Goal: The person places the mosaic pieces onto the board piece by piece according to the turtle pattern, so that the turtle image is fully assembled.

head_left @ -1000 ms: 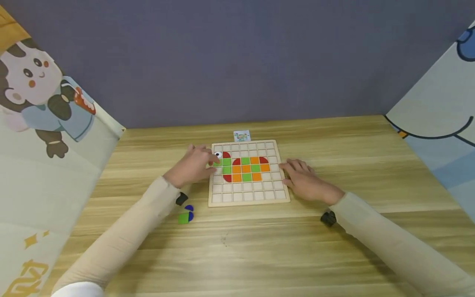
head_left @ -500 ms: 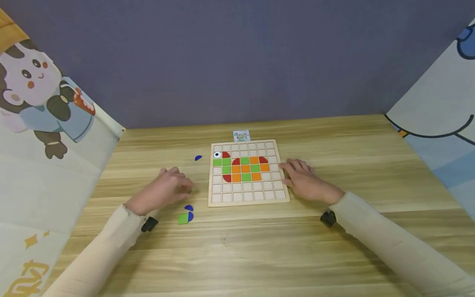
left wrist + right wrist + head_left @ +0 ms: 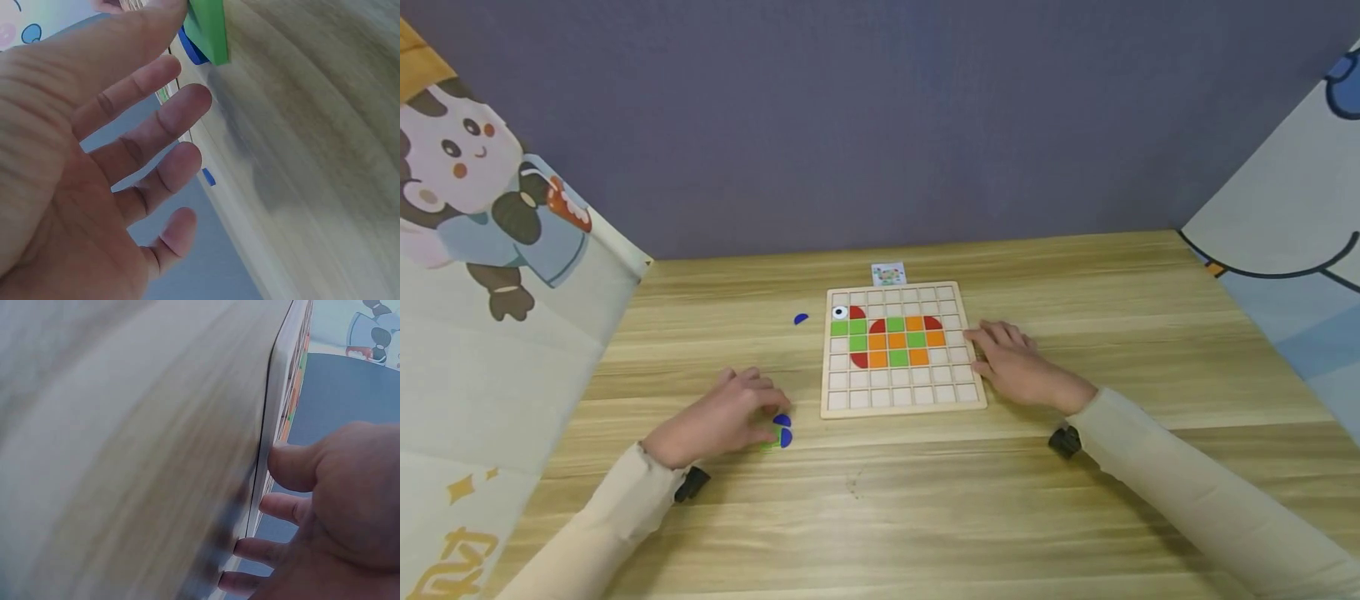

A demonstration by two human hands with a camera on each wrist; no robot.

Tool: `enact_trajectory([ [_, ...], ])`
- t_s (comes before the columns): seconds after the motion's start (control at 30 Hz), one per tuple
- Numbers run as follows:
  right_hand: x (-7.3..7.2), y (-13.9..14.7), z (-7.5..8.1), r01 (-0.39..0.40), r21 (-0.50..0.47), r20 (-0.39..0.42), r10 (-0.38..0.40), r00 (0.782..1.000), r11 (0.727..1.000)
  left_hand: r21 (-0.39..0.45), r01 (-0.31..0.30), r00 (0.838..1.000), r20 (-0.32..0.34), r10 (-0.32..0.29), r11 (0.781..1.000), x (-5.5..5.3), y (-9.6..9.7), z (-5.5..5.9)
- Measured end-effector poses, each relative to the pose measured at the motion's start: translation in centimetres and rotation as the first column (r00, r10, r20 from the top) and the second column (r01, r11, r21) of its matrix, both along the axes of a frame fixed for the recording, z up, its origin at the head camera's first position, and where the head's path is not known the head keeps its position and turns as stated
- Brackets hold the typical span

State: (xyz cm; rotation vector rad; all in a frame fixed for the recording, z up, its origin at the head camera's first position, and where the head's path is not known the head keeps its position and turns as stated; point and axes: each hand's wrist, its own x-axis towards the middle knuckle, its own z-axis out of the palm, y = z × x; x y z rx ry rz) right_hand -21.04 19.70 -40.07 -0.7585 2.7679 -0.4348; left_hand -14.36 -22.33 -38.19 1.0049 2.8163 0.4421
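My left hand (image 3: pixel 722 421) is over the left side of the table, its thumb tip on the green square tile (image 3: pixel 212 31). The other fingers are loosely bent and apart from the thumb. Two blue half-round tiles (image 3: pixel 786 437) lie beside the green tile, near the index fingertip. My right hand (image 3: pixel 1018 367) rests with fingers extended along the right edge of the wooden grid board (image 3: pixel 904 410). On the board, green, orange and red tiles form an animal shape, with a white eye tile (image 3: pixel 839 312) at its upper left.
Another blue half-round tile (image 3: pixel 801 319) lies left of the board. A small picture card (image 3: pixel 888 274) lies at the board's far edge. Behind the wooden table (image 3: pixel 925 517) stands a dark partition (image 3: pixel 887 125); printed cartoon panels flank it.
My left hand has drawn back from the board's left edge and come down to the green tile. A blue tile beside the board has come into sight. The right hand stays put.
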Motion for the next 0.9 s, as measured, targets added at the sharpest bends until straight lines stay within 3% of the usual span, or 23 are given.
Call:
enact_trajectory([
  [0.1,0.09,-0.02,0.05,-0.001,-0.005,0.005,0.001,1.000,1.000,-0.003,0.020,1.000,-0.018,-0.020,1.000,0.23,0.22,0.08],
  [0.27,0.10,-0.05,0.14,-0.001,-0.006,0.008,0.001,1.000,1.000,-0.011,0.060,0.998,0.009,-0.060,0.998,0.78,0.73,0.04],
  [0.5,0.00,-0.02,0.05,0.002,-0.002,0.009,-0.002,1.000,1.000,-0.018,0.042,0.999,0.007,-0.042,0.999,0.84,0.86,-0.17],
  [0.77,-0.10,-0.02,0.01,0.001,-0.007,0.009,-0.001,1.000,1.000,0.003,0.037,0.994,-0.103,-0.037,0.999,0.34,1.02,-0.38],
  [0.9,-0.08,0.00,0.01,0.000,-0.010,0.010,0.000,1.000,1.000,0.014,0.024,0.993,-0.118,-0.022,1.000,0.12,1.03,-0.53],
])
